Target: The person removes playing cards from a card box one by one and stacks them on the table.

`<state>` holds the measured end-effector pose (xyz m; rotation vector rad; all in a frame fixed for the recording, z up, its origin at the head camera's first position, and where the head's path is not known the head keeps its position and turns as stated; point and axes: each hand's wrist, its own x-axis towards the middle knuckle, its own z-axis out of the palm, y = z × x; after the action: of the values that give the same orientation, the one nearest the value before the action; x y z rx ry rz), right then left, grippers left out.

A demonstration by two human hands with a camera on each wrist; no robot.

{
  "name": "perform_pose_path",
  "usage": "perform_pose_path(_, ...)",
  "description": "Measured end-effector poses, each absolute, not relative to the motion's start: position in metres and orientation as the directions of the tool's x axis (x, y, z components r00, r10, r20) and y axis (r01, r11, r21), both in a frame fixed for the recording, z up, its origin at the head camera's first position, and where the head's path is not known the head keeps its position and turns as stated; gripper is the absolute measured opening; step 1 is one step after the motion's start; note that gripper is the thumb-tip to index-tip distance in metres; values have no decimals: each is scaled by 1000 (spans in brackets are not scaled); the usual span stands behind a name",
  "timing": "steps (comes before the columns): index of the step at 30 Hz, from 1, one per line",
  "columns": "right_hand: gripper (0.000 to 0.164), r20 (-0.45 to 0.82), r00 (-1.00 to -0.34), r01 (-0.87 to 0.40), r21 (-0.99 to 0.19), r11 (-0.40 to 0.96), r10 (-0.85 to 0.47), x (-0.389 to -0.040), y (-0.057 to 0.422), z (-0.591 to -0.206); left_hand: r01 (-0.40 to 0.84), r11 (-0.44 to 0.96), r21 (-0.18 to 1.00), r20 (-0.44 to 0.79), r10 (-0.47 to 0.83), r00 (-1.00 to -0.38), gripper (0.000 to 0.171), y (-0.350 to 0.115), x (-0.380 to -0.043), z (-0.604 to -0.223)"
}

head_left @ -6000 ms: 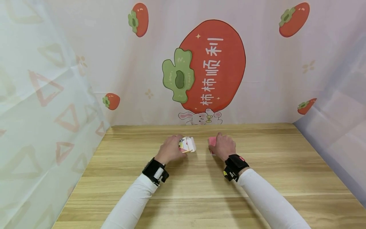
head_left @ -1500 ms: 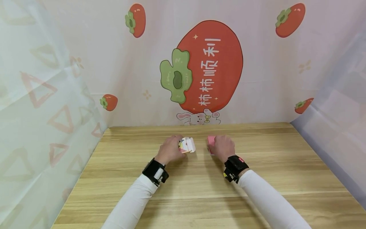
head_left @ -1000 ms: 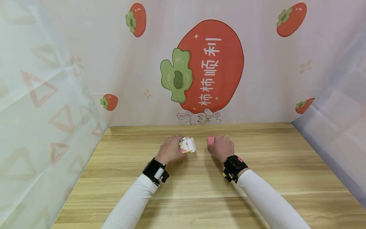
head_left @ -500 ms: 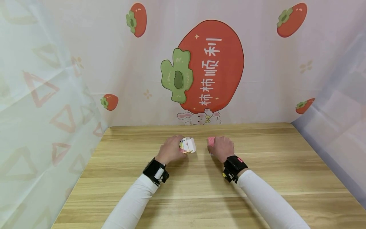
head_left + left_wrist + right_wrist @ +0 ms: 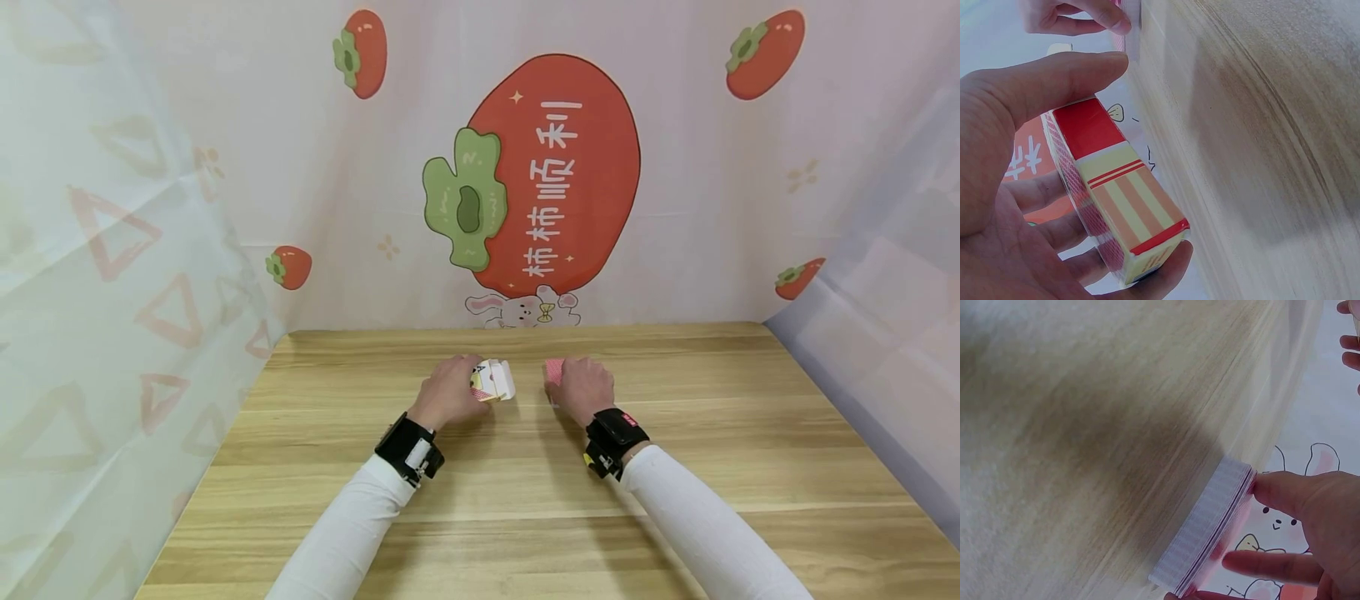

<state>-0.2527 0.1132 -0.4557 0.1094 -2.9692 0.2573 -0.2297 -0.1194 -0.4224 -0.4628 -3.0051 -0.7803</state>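
My left hand [image 5: 447, 392] grips a playing-card box [image 5: 495, 380], its white flap end pointing right toward the other hand. In the left wrist view, the thumb lies along the near end of the box [image 5: 1125, 190], fingers curl round its far side, and its red and striped narrow side shows. My right hand [image 5: 587, 390] holds a deck of playing cards [image 5: 553, 372] with pink-red backs. Thumb and fingers pinch the squared deck [image 5: 1207, 528] at its two ends in the right wrist view. A short gap separates box and deck. Whether either touches the table cannot be told.
A wood-grain table [image 5: 517, 508] spreads beneath both hands. Behind it hangs a pale cloth backdrop [image 5: 690, 208] with persimmon prints, and cloth walls close off the left and right sides. Each wrist wears a black strap with a camera.
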Motion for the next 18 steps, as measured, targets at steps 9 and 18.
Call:
perform_pose_path(9,42,133,-991,-55,-205,977,-28,-251,116,-454,281,832,479,74,281,-957,69,-118,-228,-420)
perform_pose_path(18,38,251,-963,-178,-309,934,-100,-249,112,-436,285,827,485,73,286,-955,69,-117,-230,-423)
